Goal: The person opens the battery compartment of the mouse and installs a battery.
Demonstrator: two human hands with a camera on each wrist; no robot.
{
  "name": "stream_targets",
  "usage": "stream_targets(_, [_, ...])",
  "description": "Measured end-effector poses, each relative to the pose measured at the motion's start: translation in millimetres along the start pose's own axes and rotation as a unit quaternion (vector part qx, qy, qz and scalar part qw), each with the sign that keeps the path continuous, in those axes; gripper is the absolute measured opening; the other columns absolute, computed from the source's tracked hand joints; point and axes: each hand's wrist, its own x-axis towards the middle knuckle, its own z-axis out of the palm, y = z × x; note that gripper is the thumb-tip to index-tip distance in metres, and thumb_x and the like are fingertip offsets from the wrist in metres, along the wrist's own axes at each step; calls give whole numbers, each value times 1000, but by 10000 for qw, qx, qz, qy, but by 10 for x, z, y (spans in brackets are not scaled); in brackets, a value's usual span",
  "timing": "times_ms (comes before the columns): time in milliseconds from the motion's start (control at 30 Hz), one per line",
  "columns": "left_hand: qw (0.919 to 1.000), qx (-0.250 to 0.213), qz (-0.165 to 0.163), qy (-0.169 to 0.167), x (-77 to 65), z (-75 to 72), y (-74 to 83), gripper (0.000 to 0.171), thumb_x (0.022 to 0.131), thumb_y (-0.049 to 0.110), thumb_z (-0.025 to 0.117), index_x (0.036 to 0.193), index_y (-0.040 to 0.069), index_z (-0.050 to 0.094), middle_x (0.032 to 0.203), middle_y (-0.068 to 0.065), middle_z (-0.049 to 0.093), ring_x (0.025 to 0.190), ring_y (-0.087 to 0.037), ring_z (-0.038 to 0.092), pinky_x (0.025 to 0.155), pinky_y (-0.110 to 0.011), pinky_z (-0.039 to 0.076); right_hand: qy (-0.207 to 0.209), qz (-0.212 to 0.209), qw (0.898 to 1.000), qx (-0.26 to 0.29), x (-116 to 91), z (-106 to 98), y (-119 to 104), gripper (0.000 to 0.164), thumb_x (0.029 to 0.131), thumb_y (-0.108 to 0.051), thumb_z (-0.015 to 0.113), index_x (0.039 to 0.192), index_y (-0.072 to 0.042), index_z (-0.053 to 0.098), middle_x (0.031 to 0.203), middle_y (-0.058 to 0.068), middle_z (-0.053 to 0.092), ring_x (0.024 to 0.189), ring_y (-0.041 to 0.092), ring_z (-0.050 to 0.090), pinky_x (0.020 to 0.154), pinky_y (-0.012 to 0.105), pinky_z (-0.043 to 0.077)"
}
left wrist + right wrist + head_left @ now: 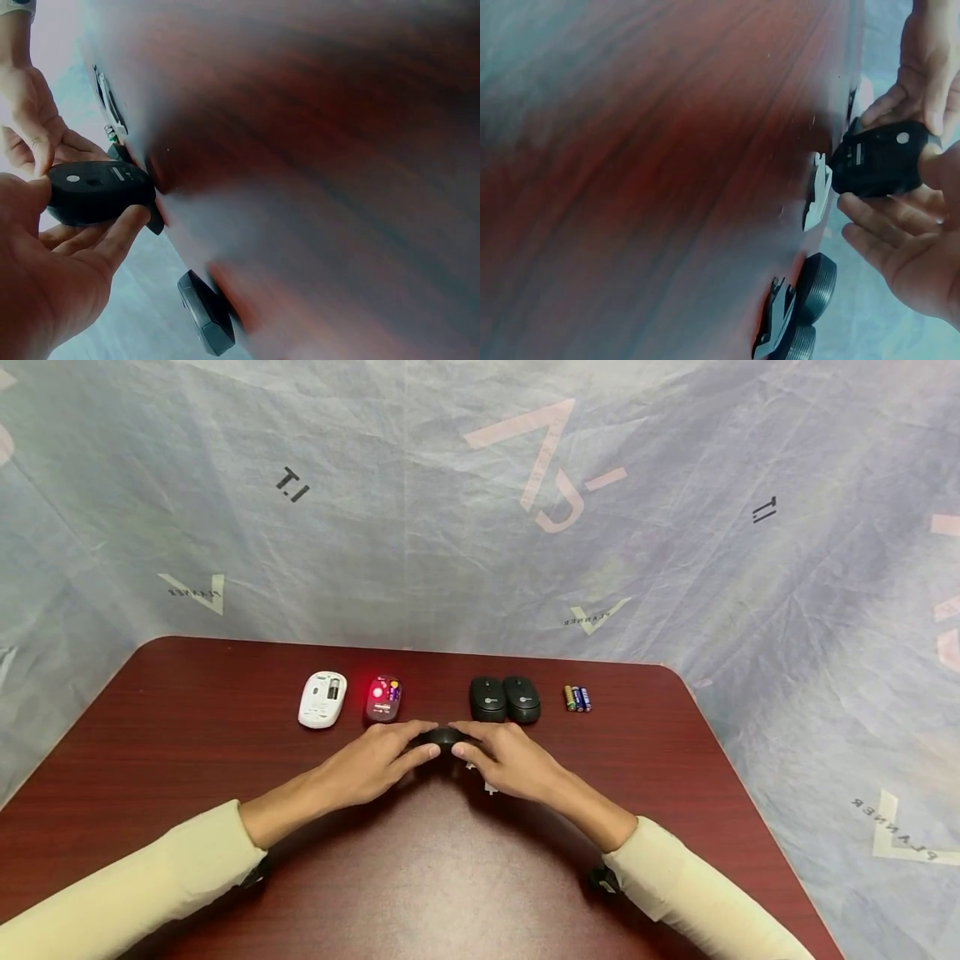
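Both hands hold a black computer mouse between them, close above the table. My left hand grips its left end, thumb nearer me and fingers along the far side. From the other end my right hand pinches it the same way. In the left wrist view the underside of the mouse shows, with a pale round spot and a small label. White battery-cover-like pieces lie on the table beside the right hand, partly hidden by it in the head view.
Beyond the left hand lie an upturned white mouse with its battery bay uncovered and an upturned mouse glowing red. Two black mice sit side by side beyond the right hand. Several batteries lie farther right on the brown table.
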Motion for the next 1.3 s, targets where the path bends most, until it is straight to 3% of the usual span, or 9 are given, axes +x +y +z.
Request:
stream_targets(167, [9997, -91, -92, 211, 43, -21, -6, 37, 119, 30, 61, 146, 8, 71, 114, -1, 81, 80, -9, 69, 94, -38, 62, 87, 183, 9997, 159, 43, 23, -17, 42, 117, -31, 65, 155, -14, 67, 130, 2, 81, 103, 8, 77, 99, 37, 65])
stream_targets(267, [9990, -190, -276, 297, 74, -22, -24, 36, 119, 31, 61, 145, 9, 73, 107, -3, 81, 83, -10, 67, 92, -36, 60, 177, 291, 9989, 308, 76, 41, -24, 43, 115, -27, 70, 154, -12, 66, 139, 3, 79, 118, 15, 79, 105, 43, 66])
stream_targets(400, [9974, -300, -494, 434, 126, -24, -40, 36, 119, 32, 61, 143, 9, 74, 94, -5, 79, 81, -10, 65, 85, -32, 57, 418, 414, 9977, 328, 103, 55, -17, 39, 114, -24, 70, 151, -12, 68, 128, 5, 83, 109, 15, 80, 97, 37, 66])
stream_targets(500, [9967, -311, -587, 470, 166, -37, -51, 39, 120, 34, 59, 143, 8, 74, 95, -5, 78, 84, -13, 66, 84, -34, 58, 525, 518, 9964, 419, 115, 53, -11, 37, 114, -23, 70, 149, -11, 68, 123, 6, 83, 102, 17, 81, 88, 30, 64])
stream_targets(567, [9959, -323, -719, 438, 190, -47, -70, 42, 121, 38, 55, 144, 8, 74, 104, -5, 80, 93, -17, 69, 91, -40, 61, 558, 612, 9952, 515, 121, 44, -17, 38, 114, -23, 70, 149, -10, 68, 121, 8, 83, 97, 21, 82, 82, 29, 63])
stream_targets(667, [9935, -361, -1030, 318, 216, -60, -122, 52, 122, 46, 46, 149, 9, 71, 127, -9, 82, 119, -27, 75, 112, -53, 60, 608, 780, 9930, 647, 131, 39, -8, 39, 115, -24, 69, 150, -9, 66, 121, 9, 82, 92, 23, 85, 80, 29, 63])
stream_targets(800, [9887, -386, -1433, 200, 221, -79, -210, 61, 123, 50, 40, 157, 6, 65, 153, -15, 72, 149, -37, 65, 130, -63, 48, 667, 990, 9901, 745, 136, 30, -6, 43, 115, -25, 68, 154, -7, 63, 125, 10, 81, 93, 22, 85, 84, 32, 64])
stream_targets(1300, [9841, -197, -1756, 199, 191, -139, -287, 57, 123, 44, 42, 159, 6, 62, 155, -20, 70, 150, -40, 63, 130, -64, 46, 725, 1097, 9875, 867, 107, 6, 4, 46, 115, -26, 69, 156, -6, 62, 129, 12, 80, 101, 24, 85, 93, 41, 66])
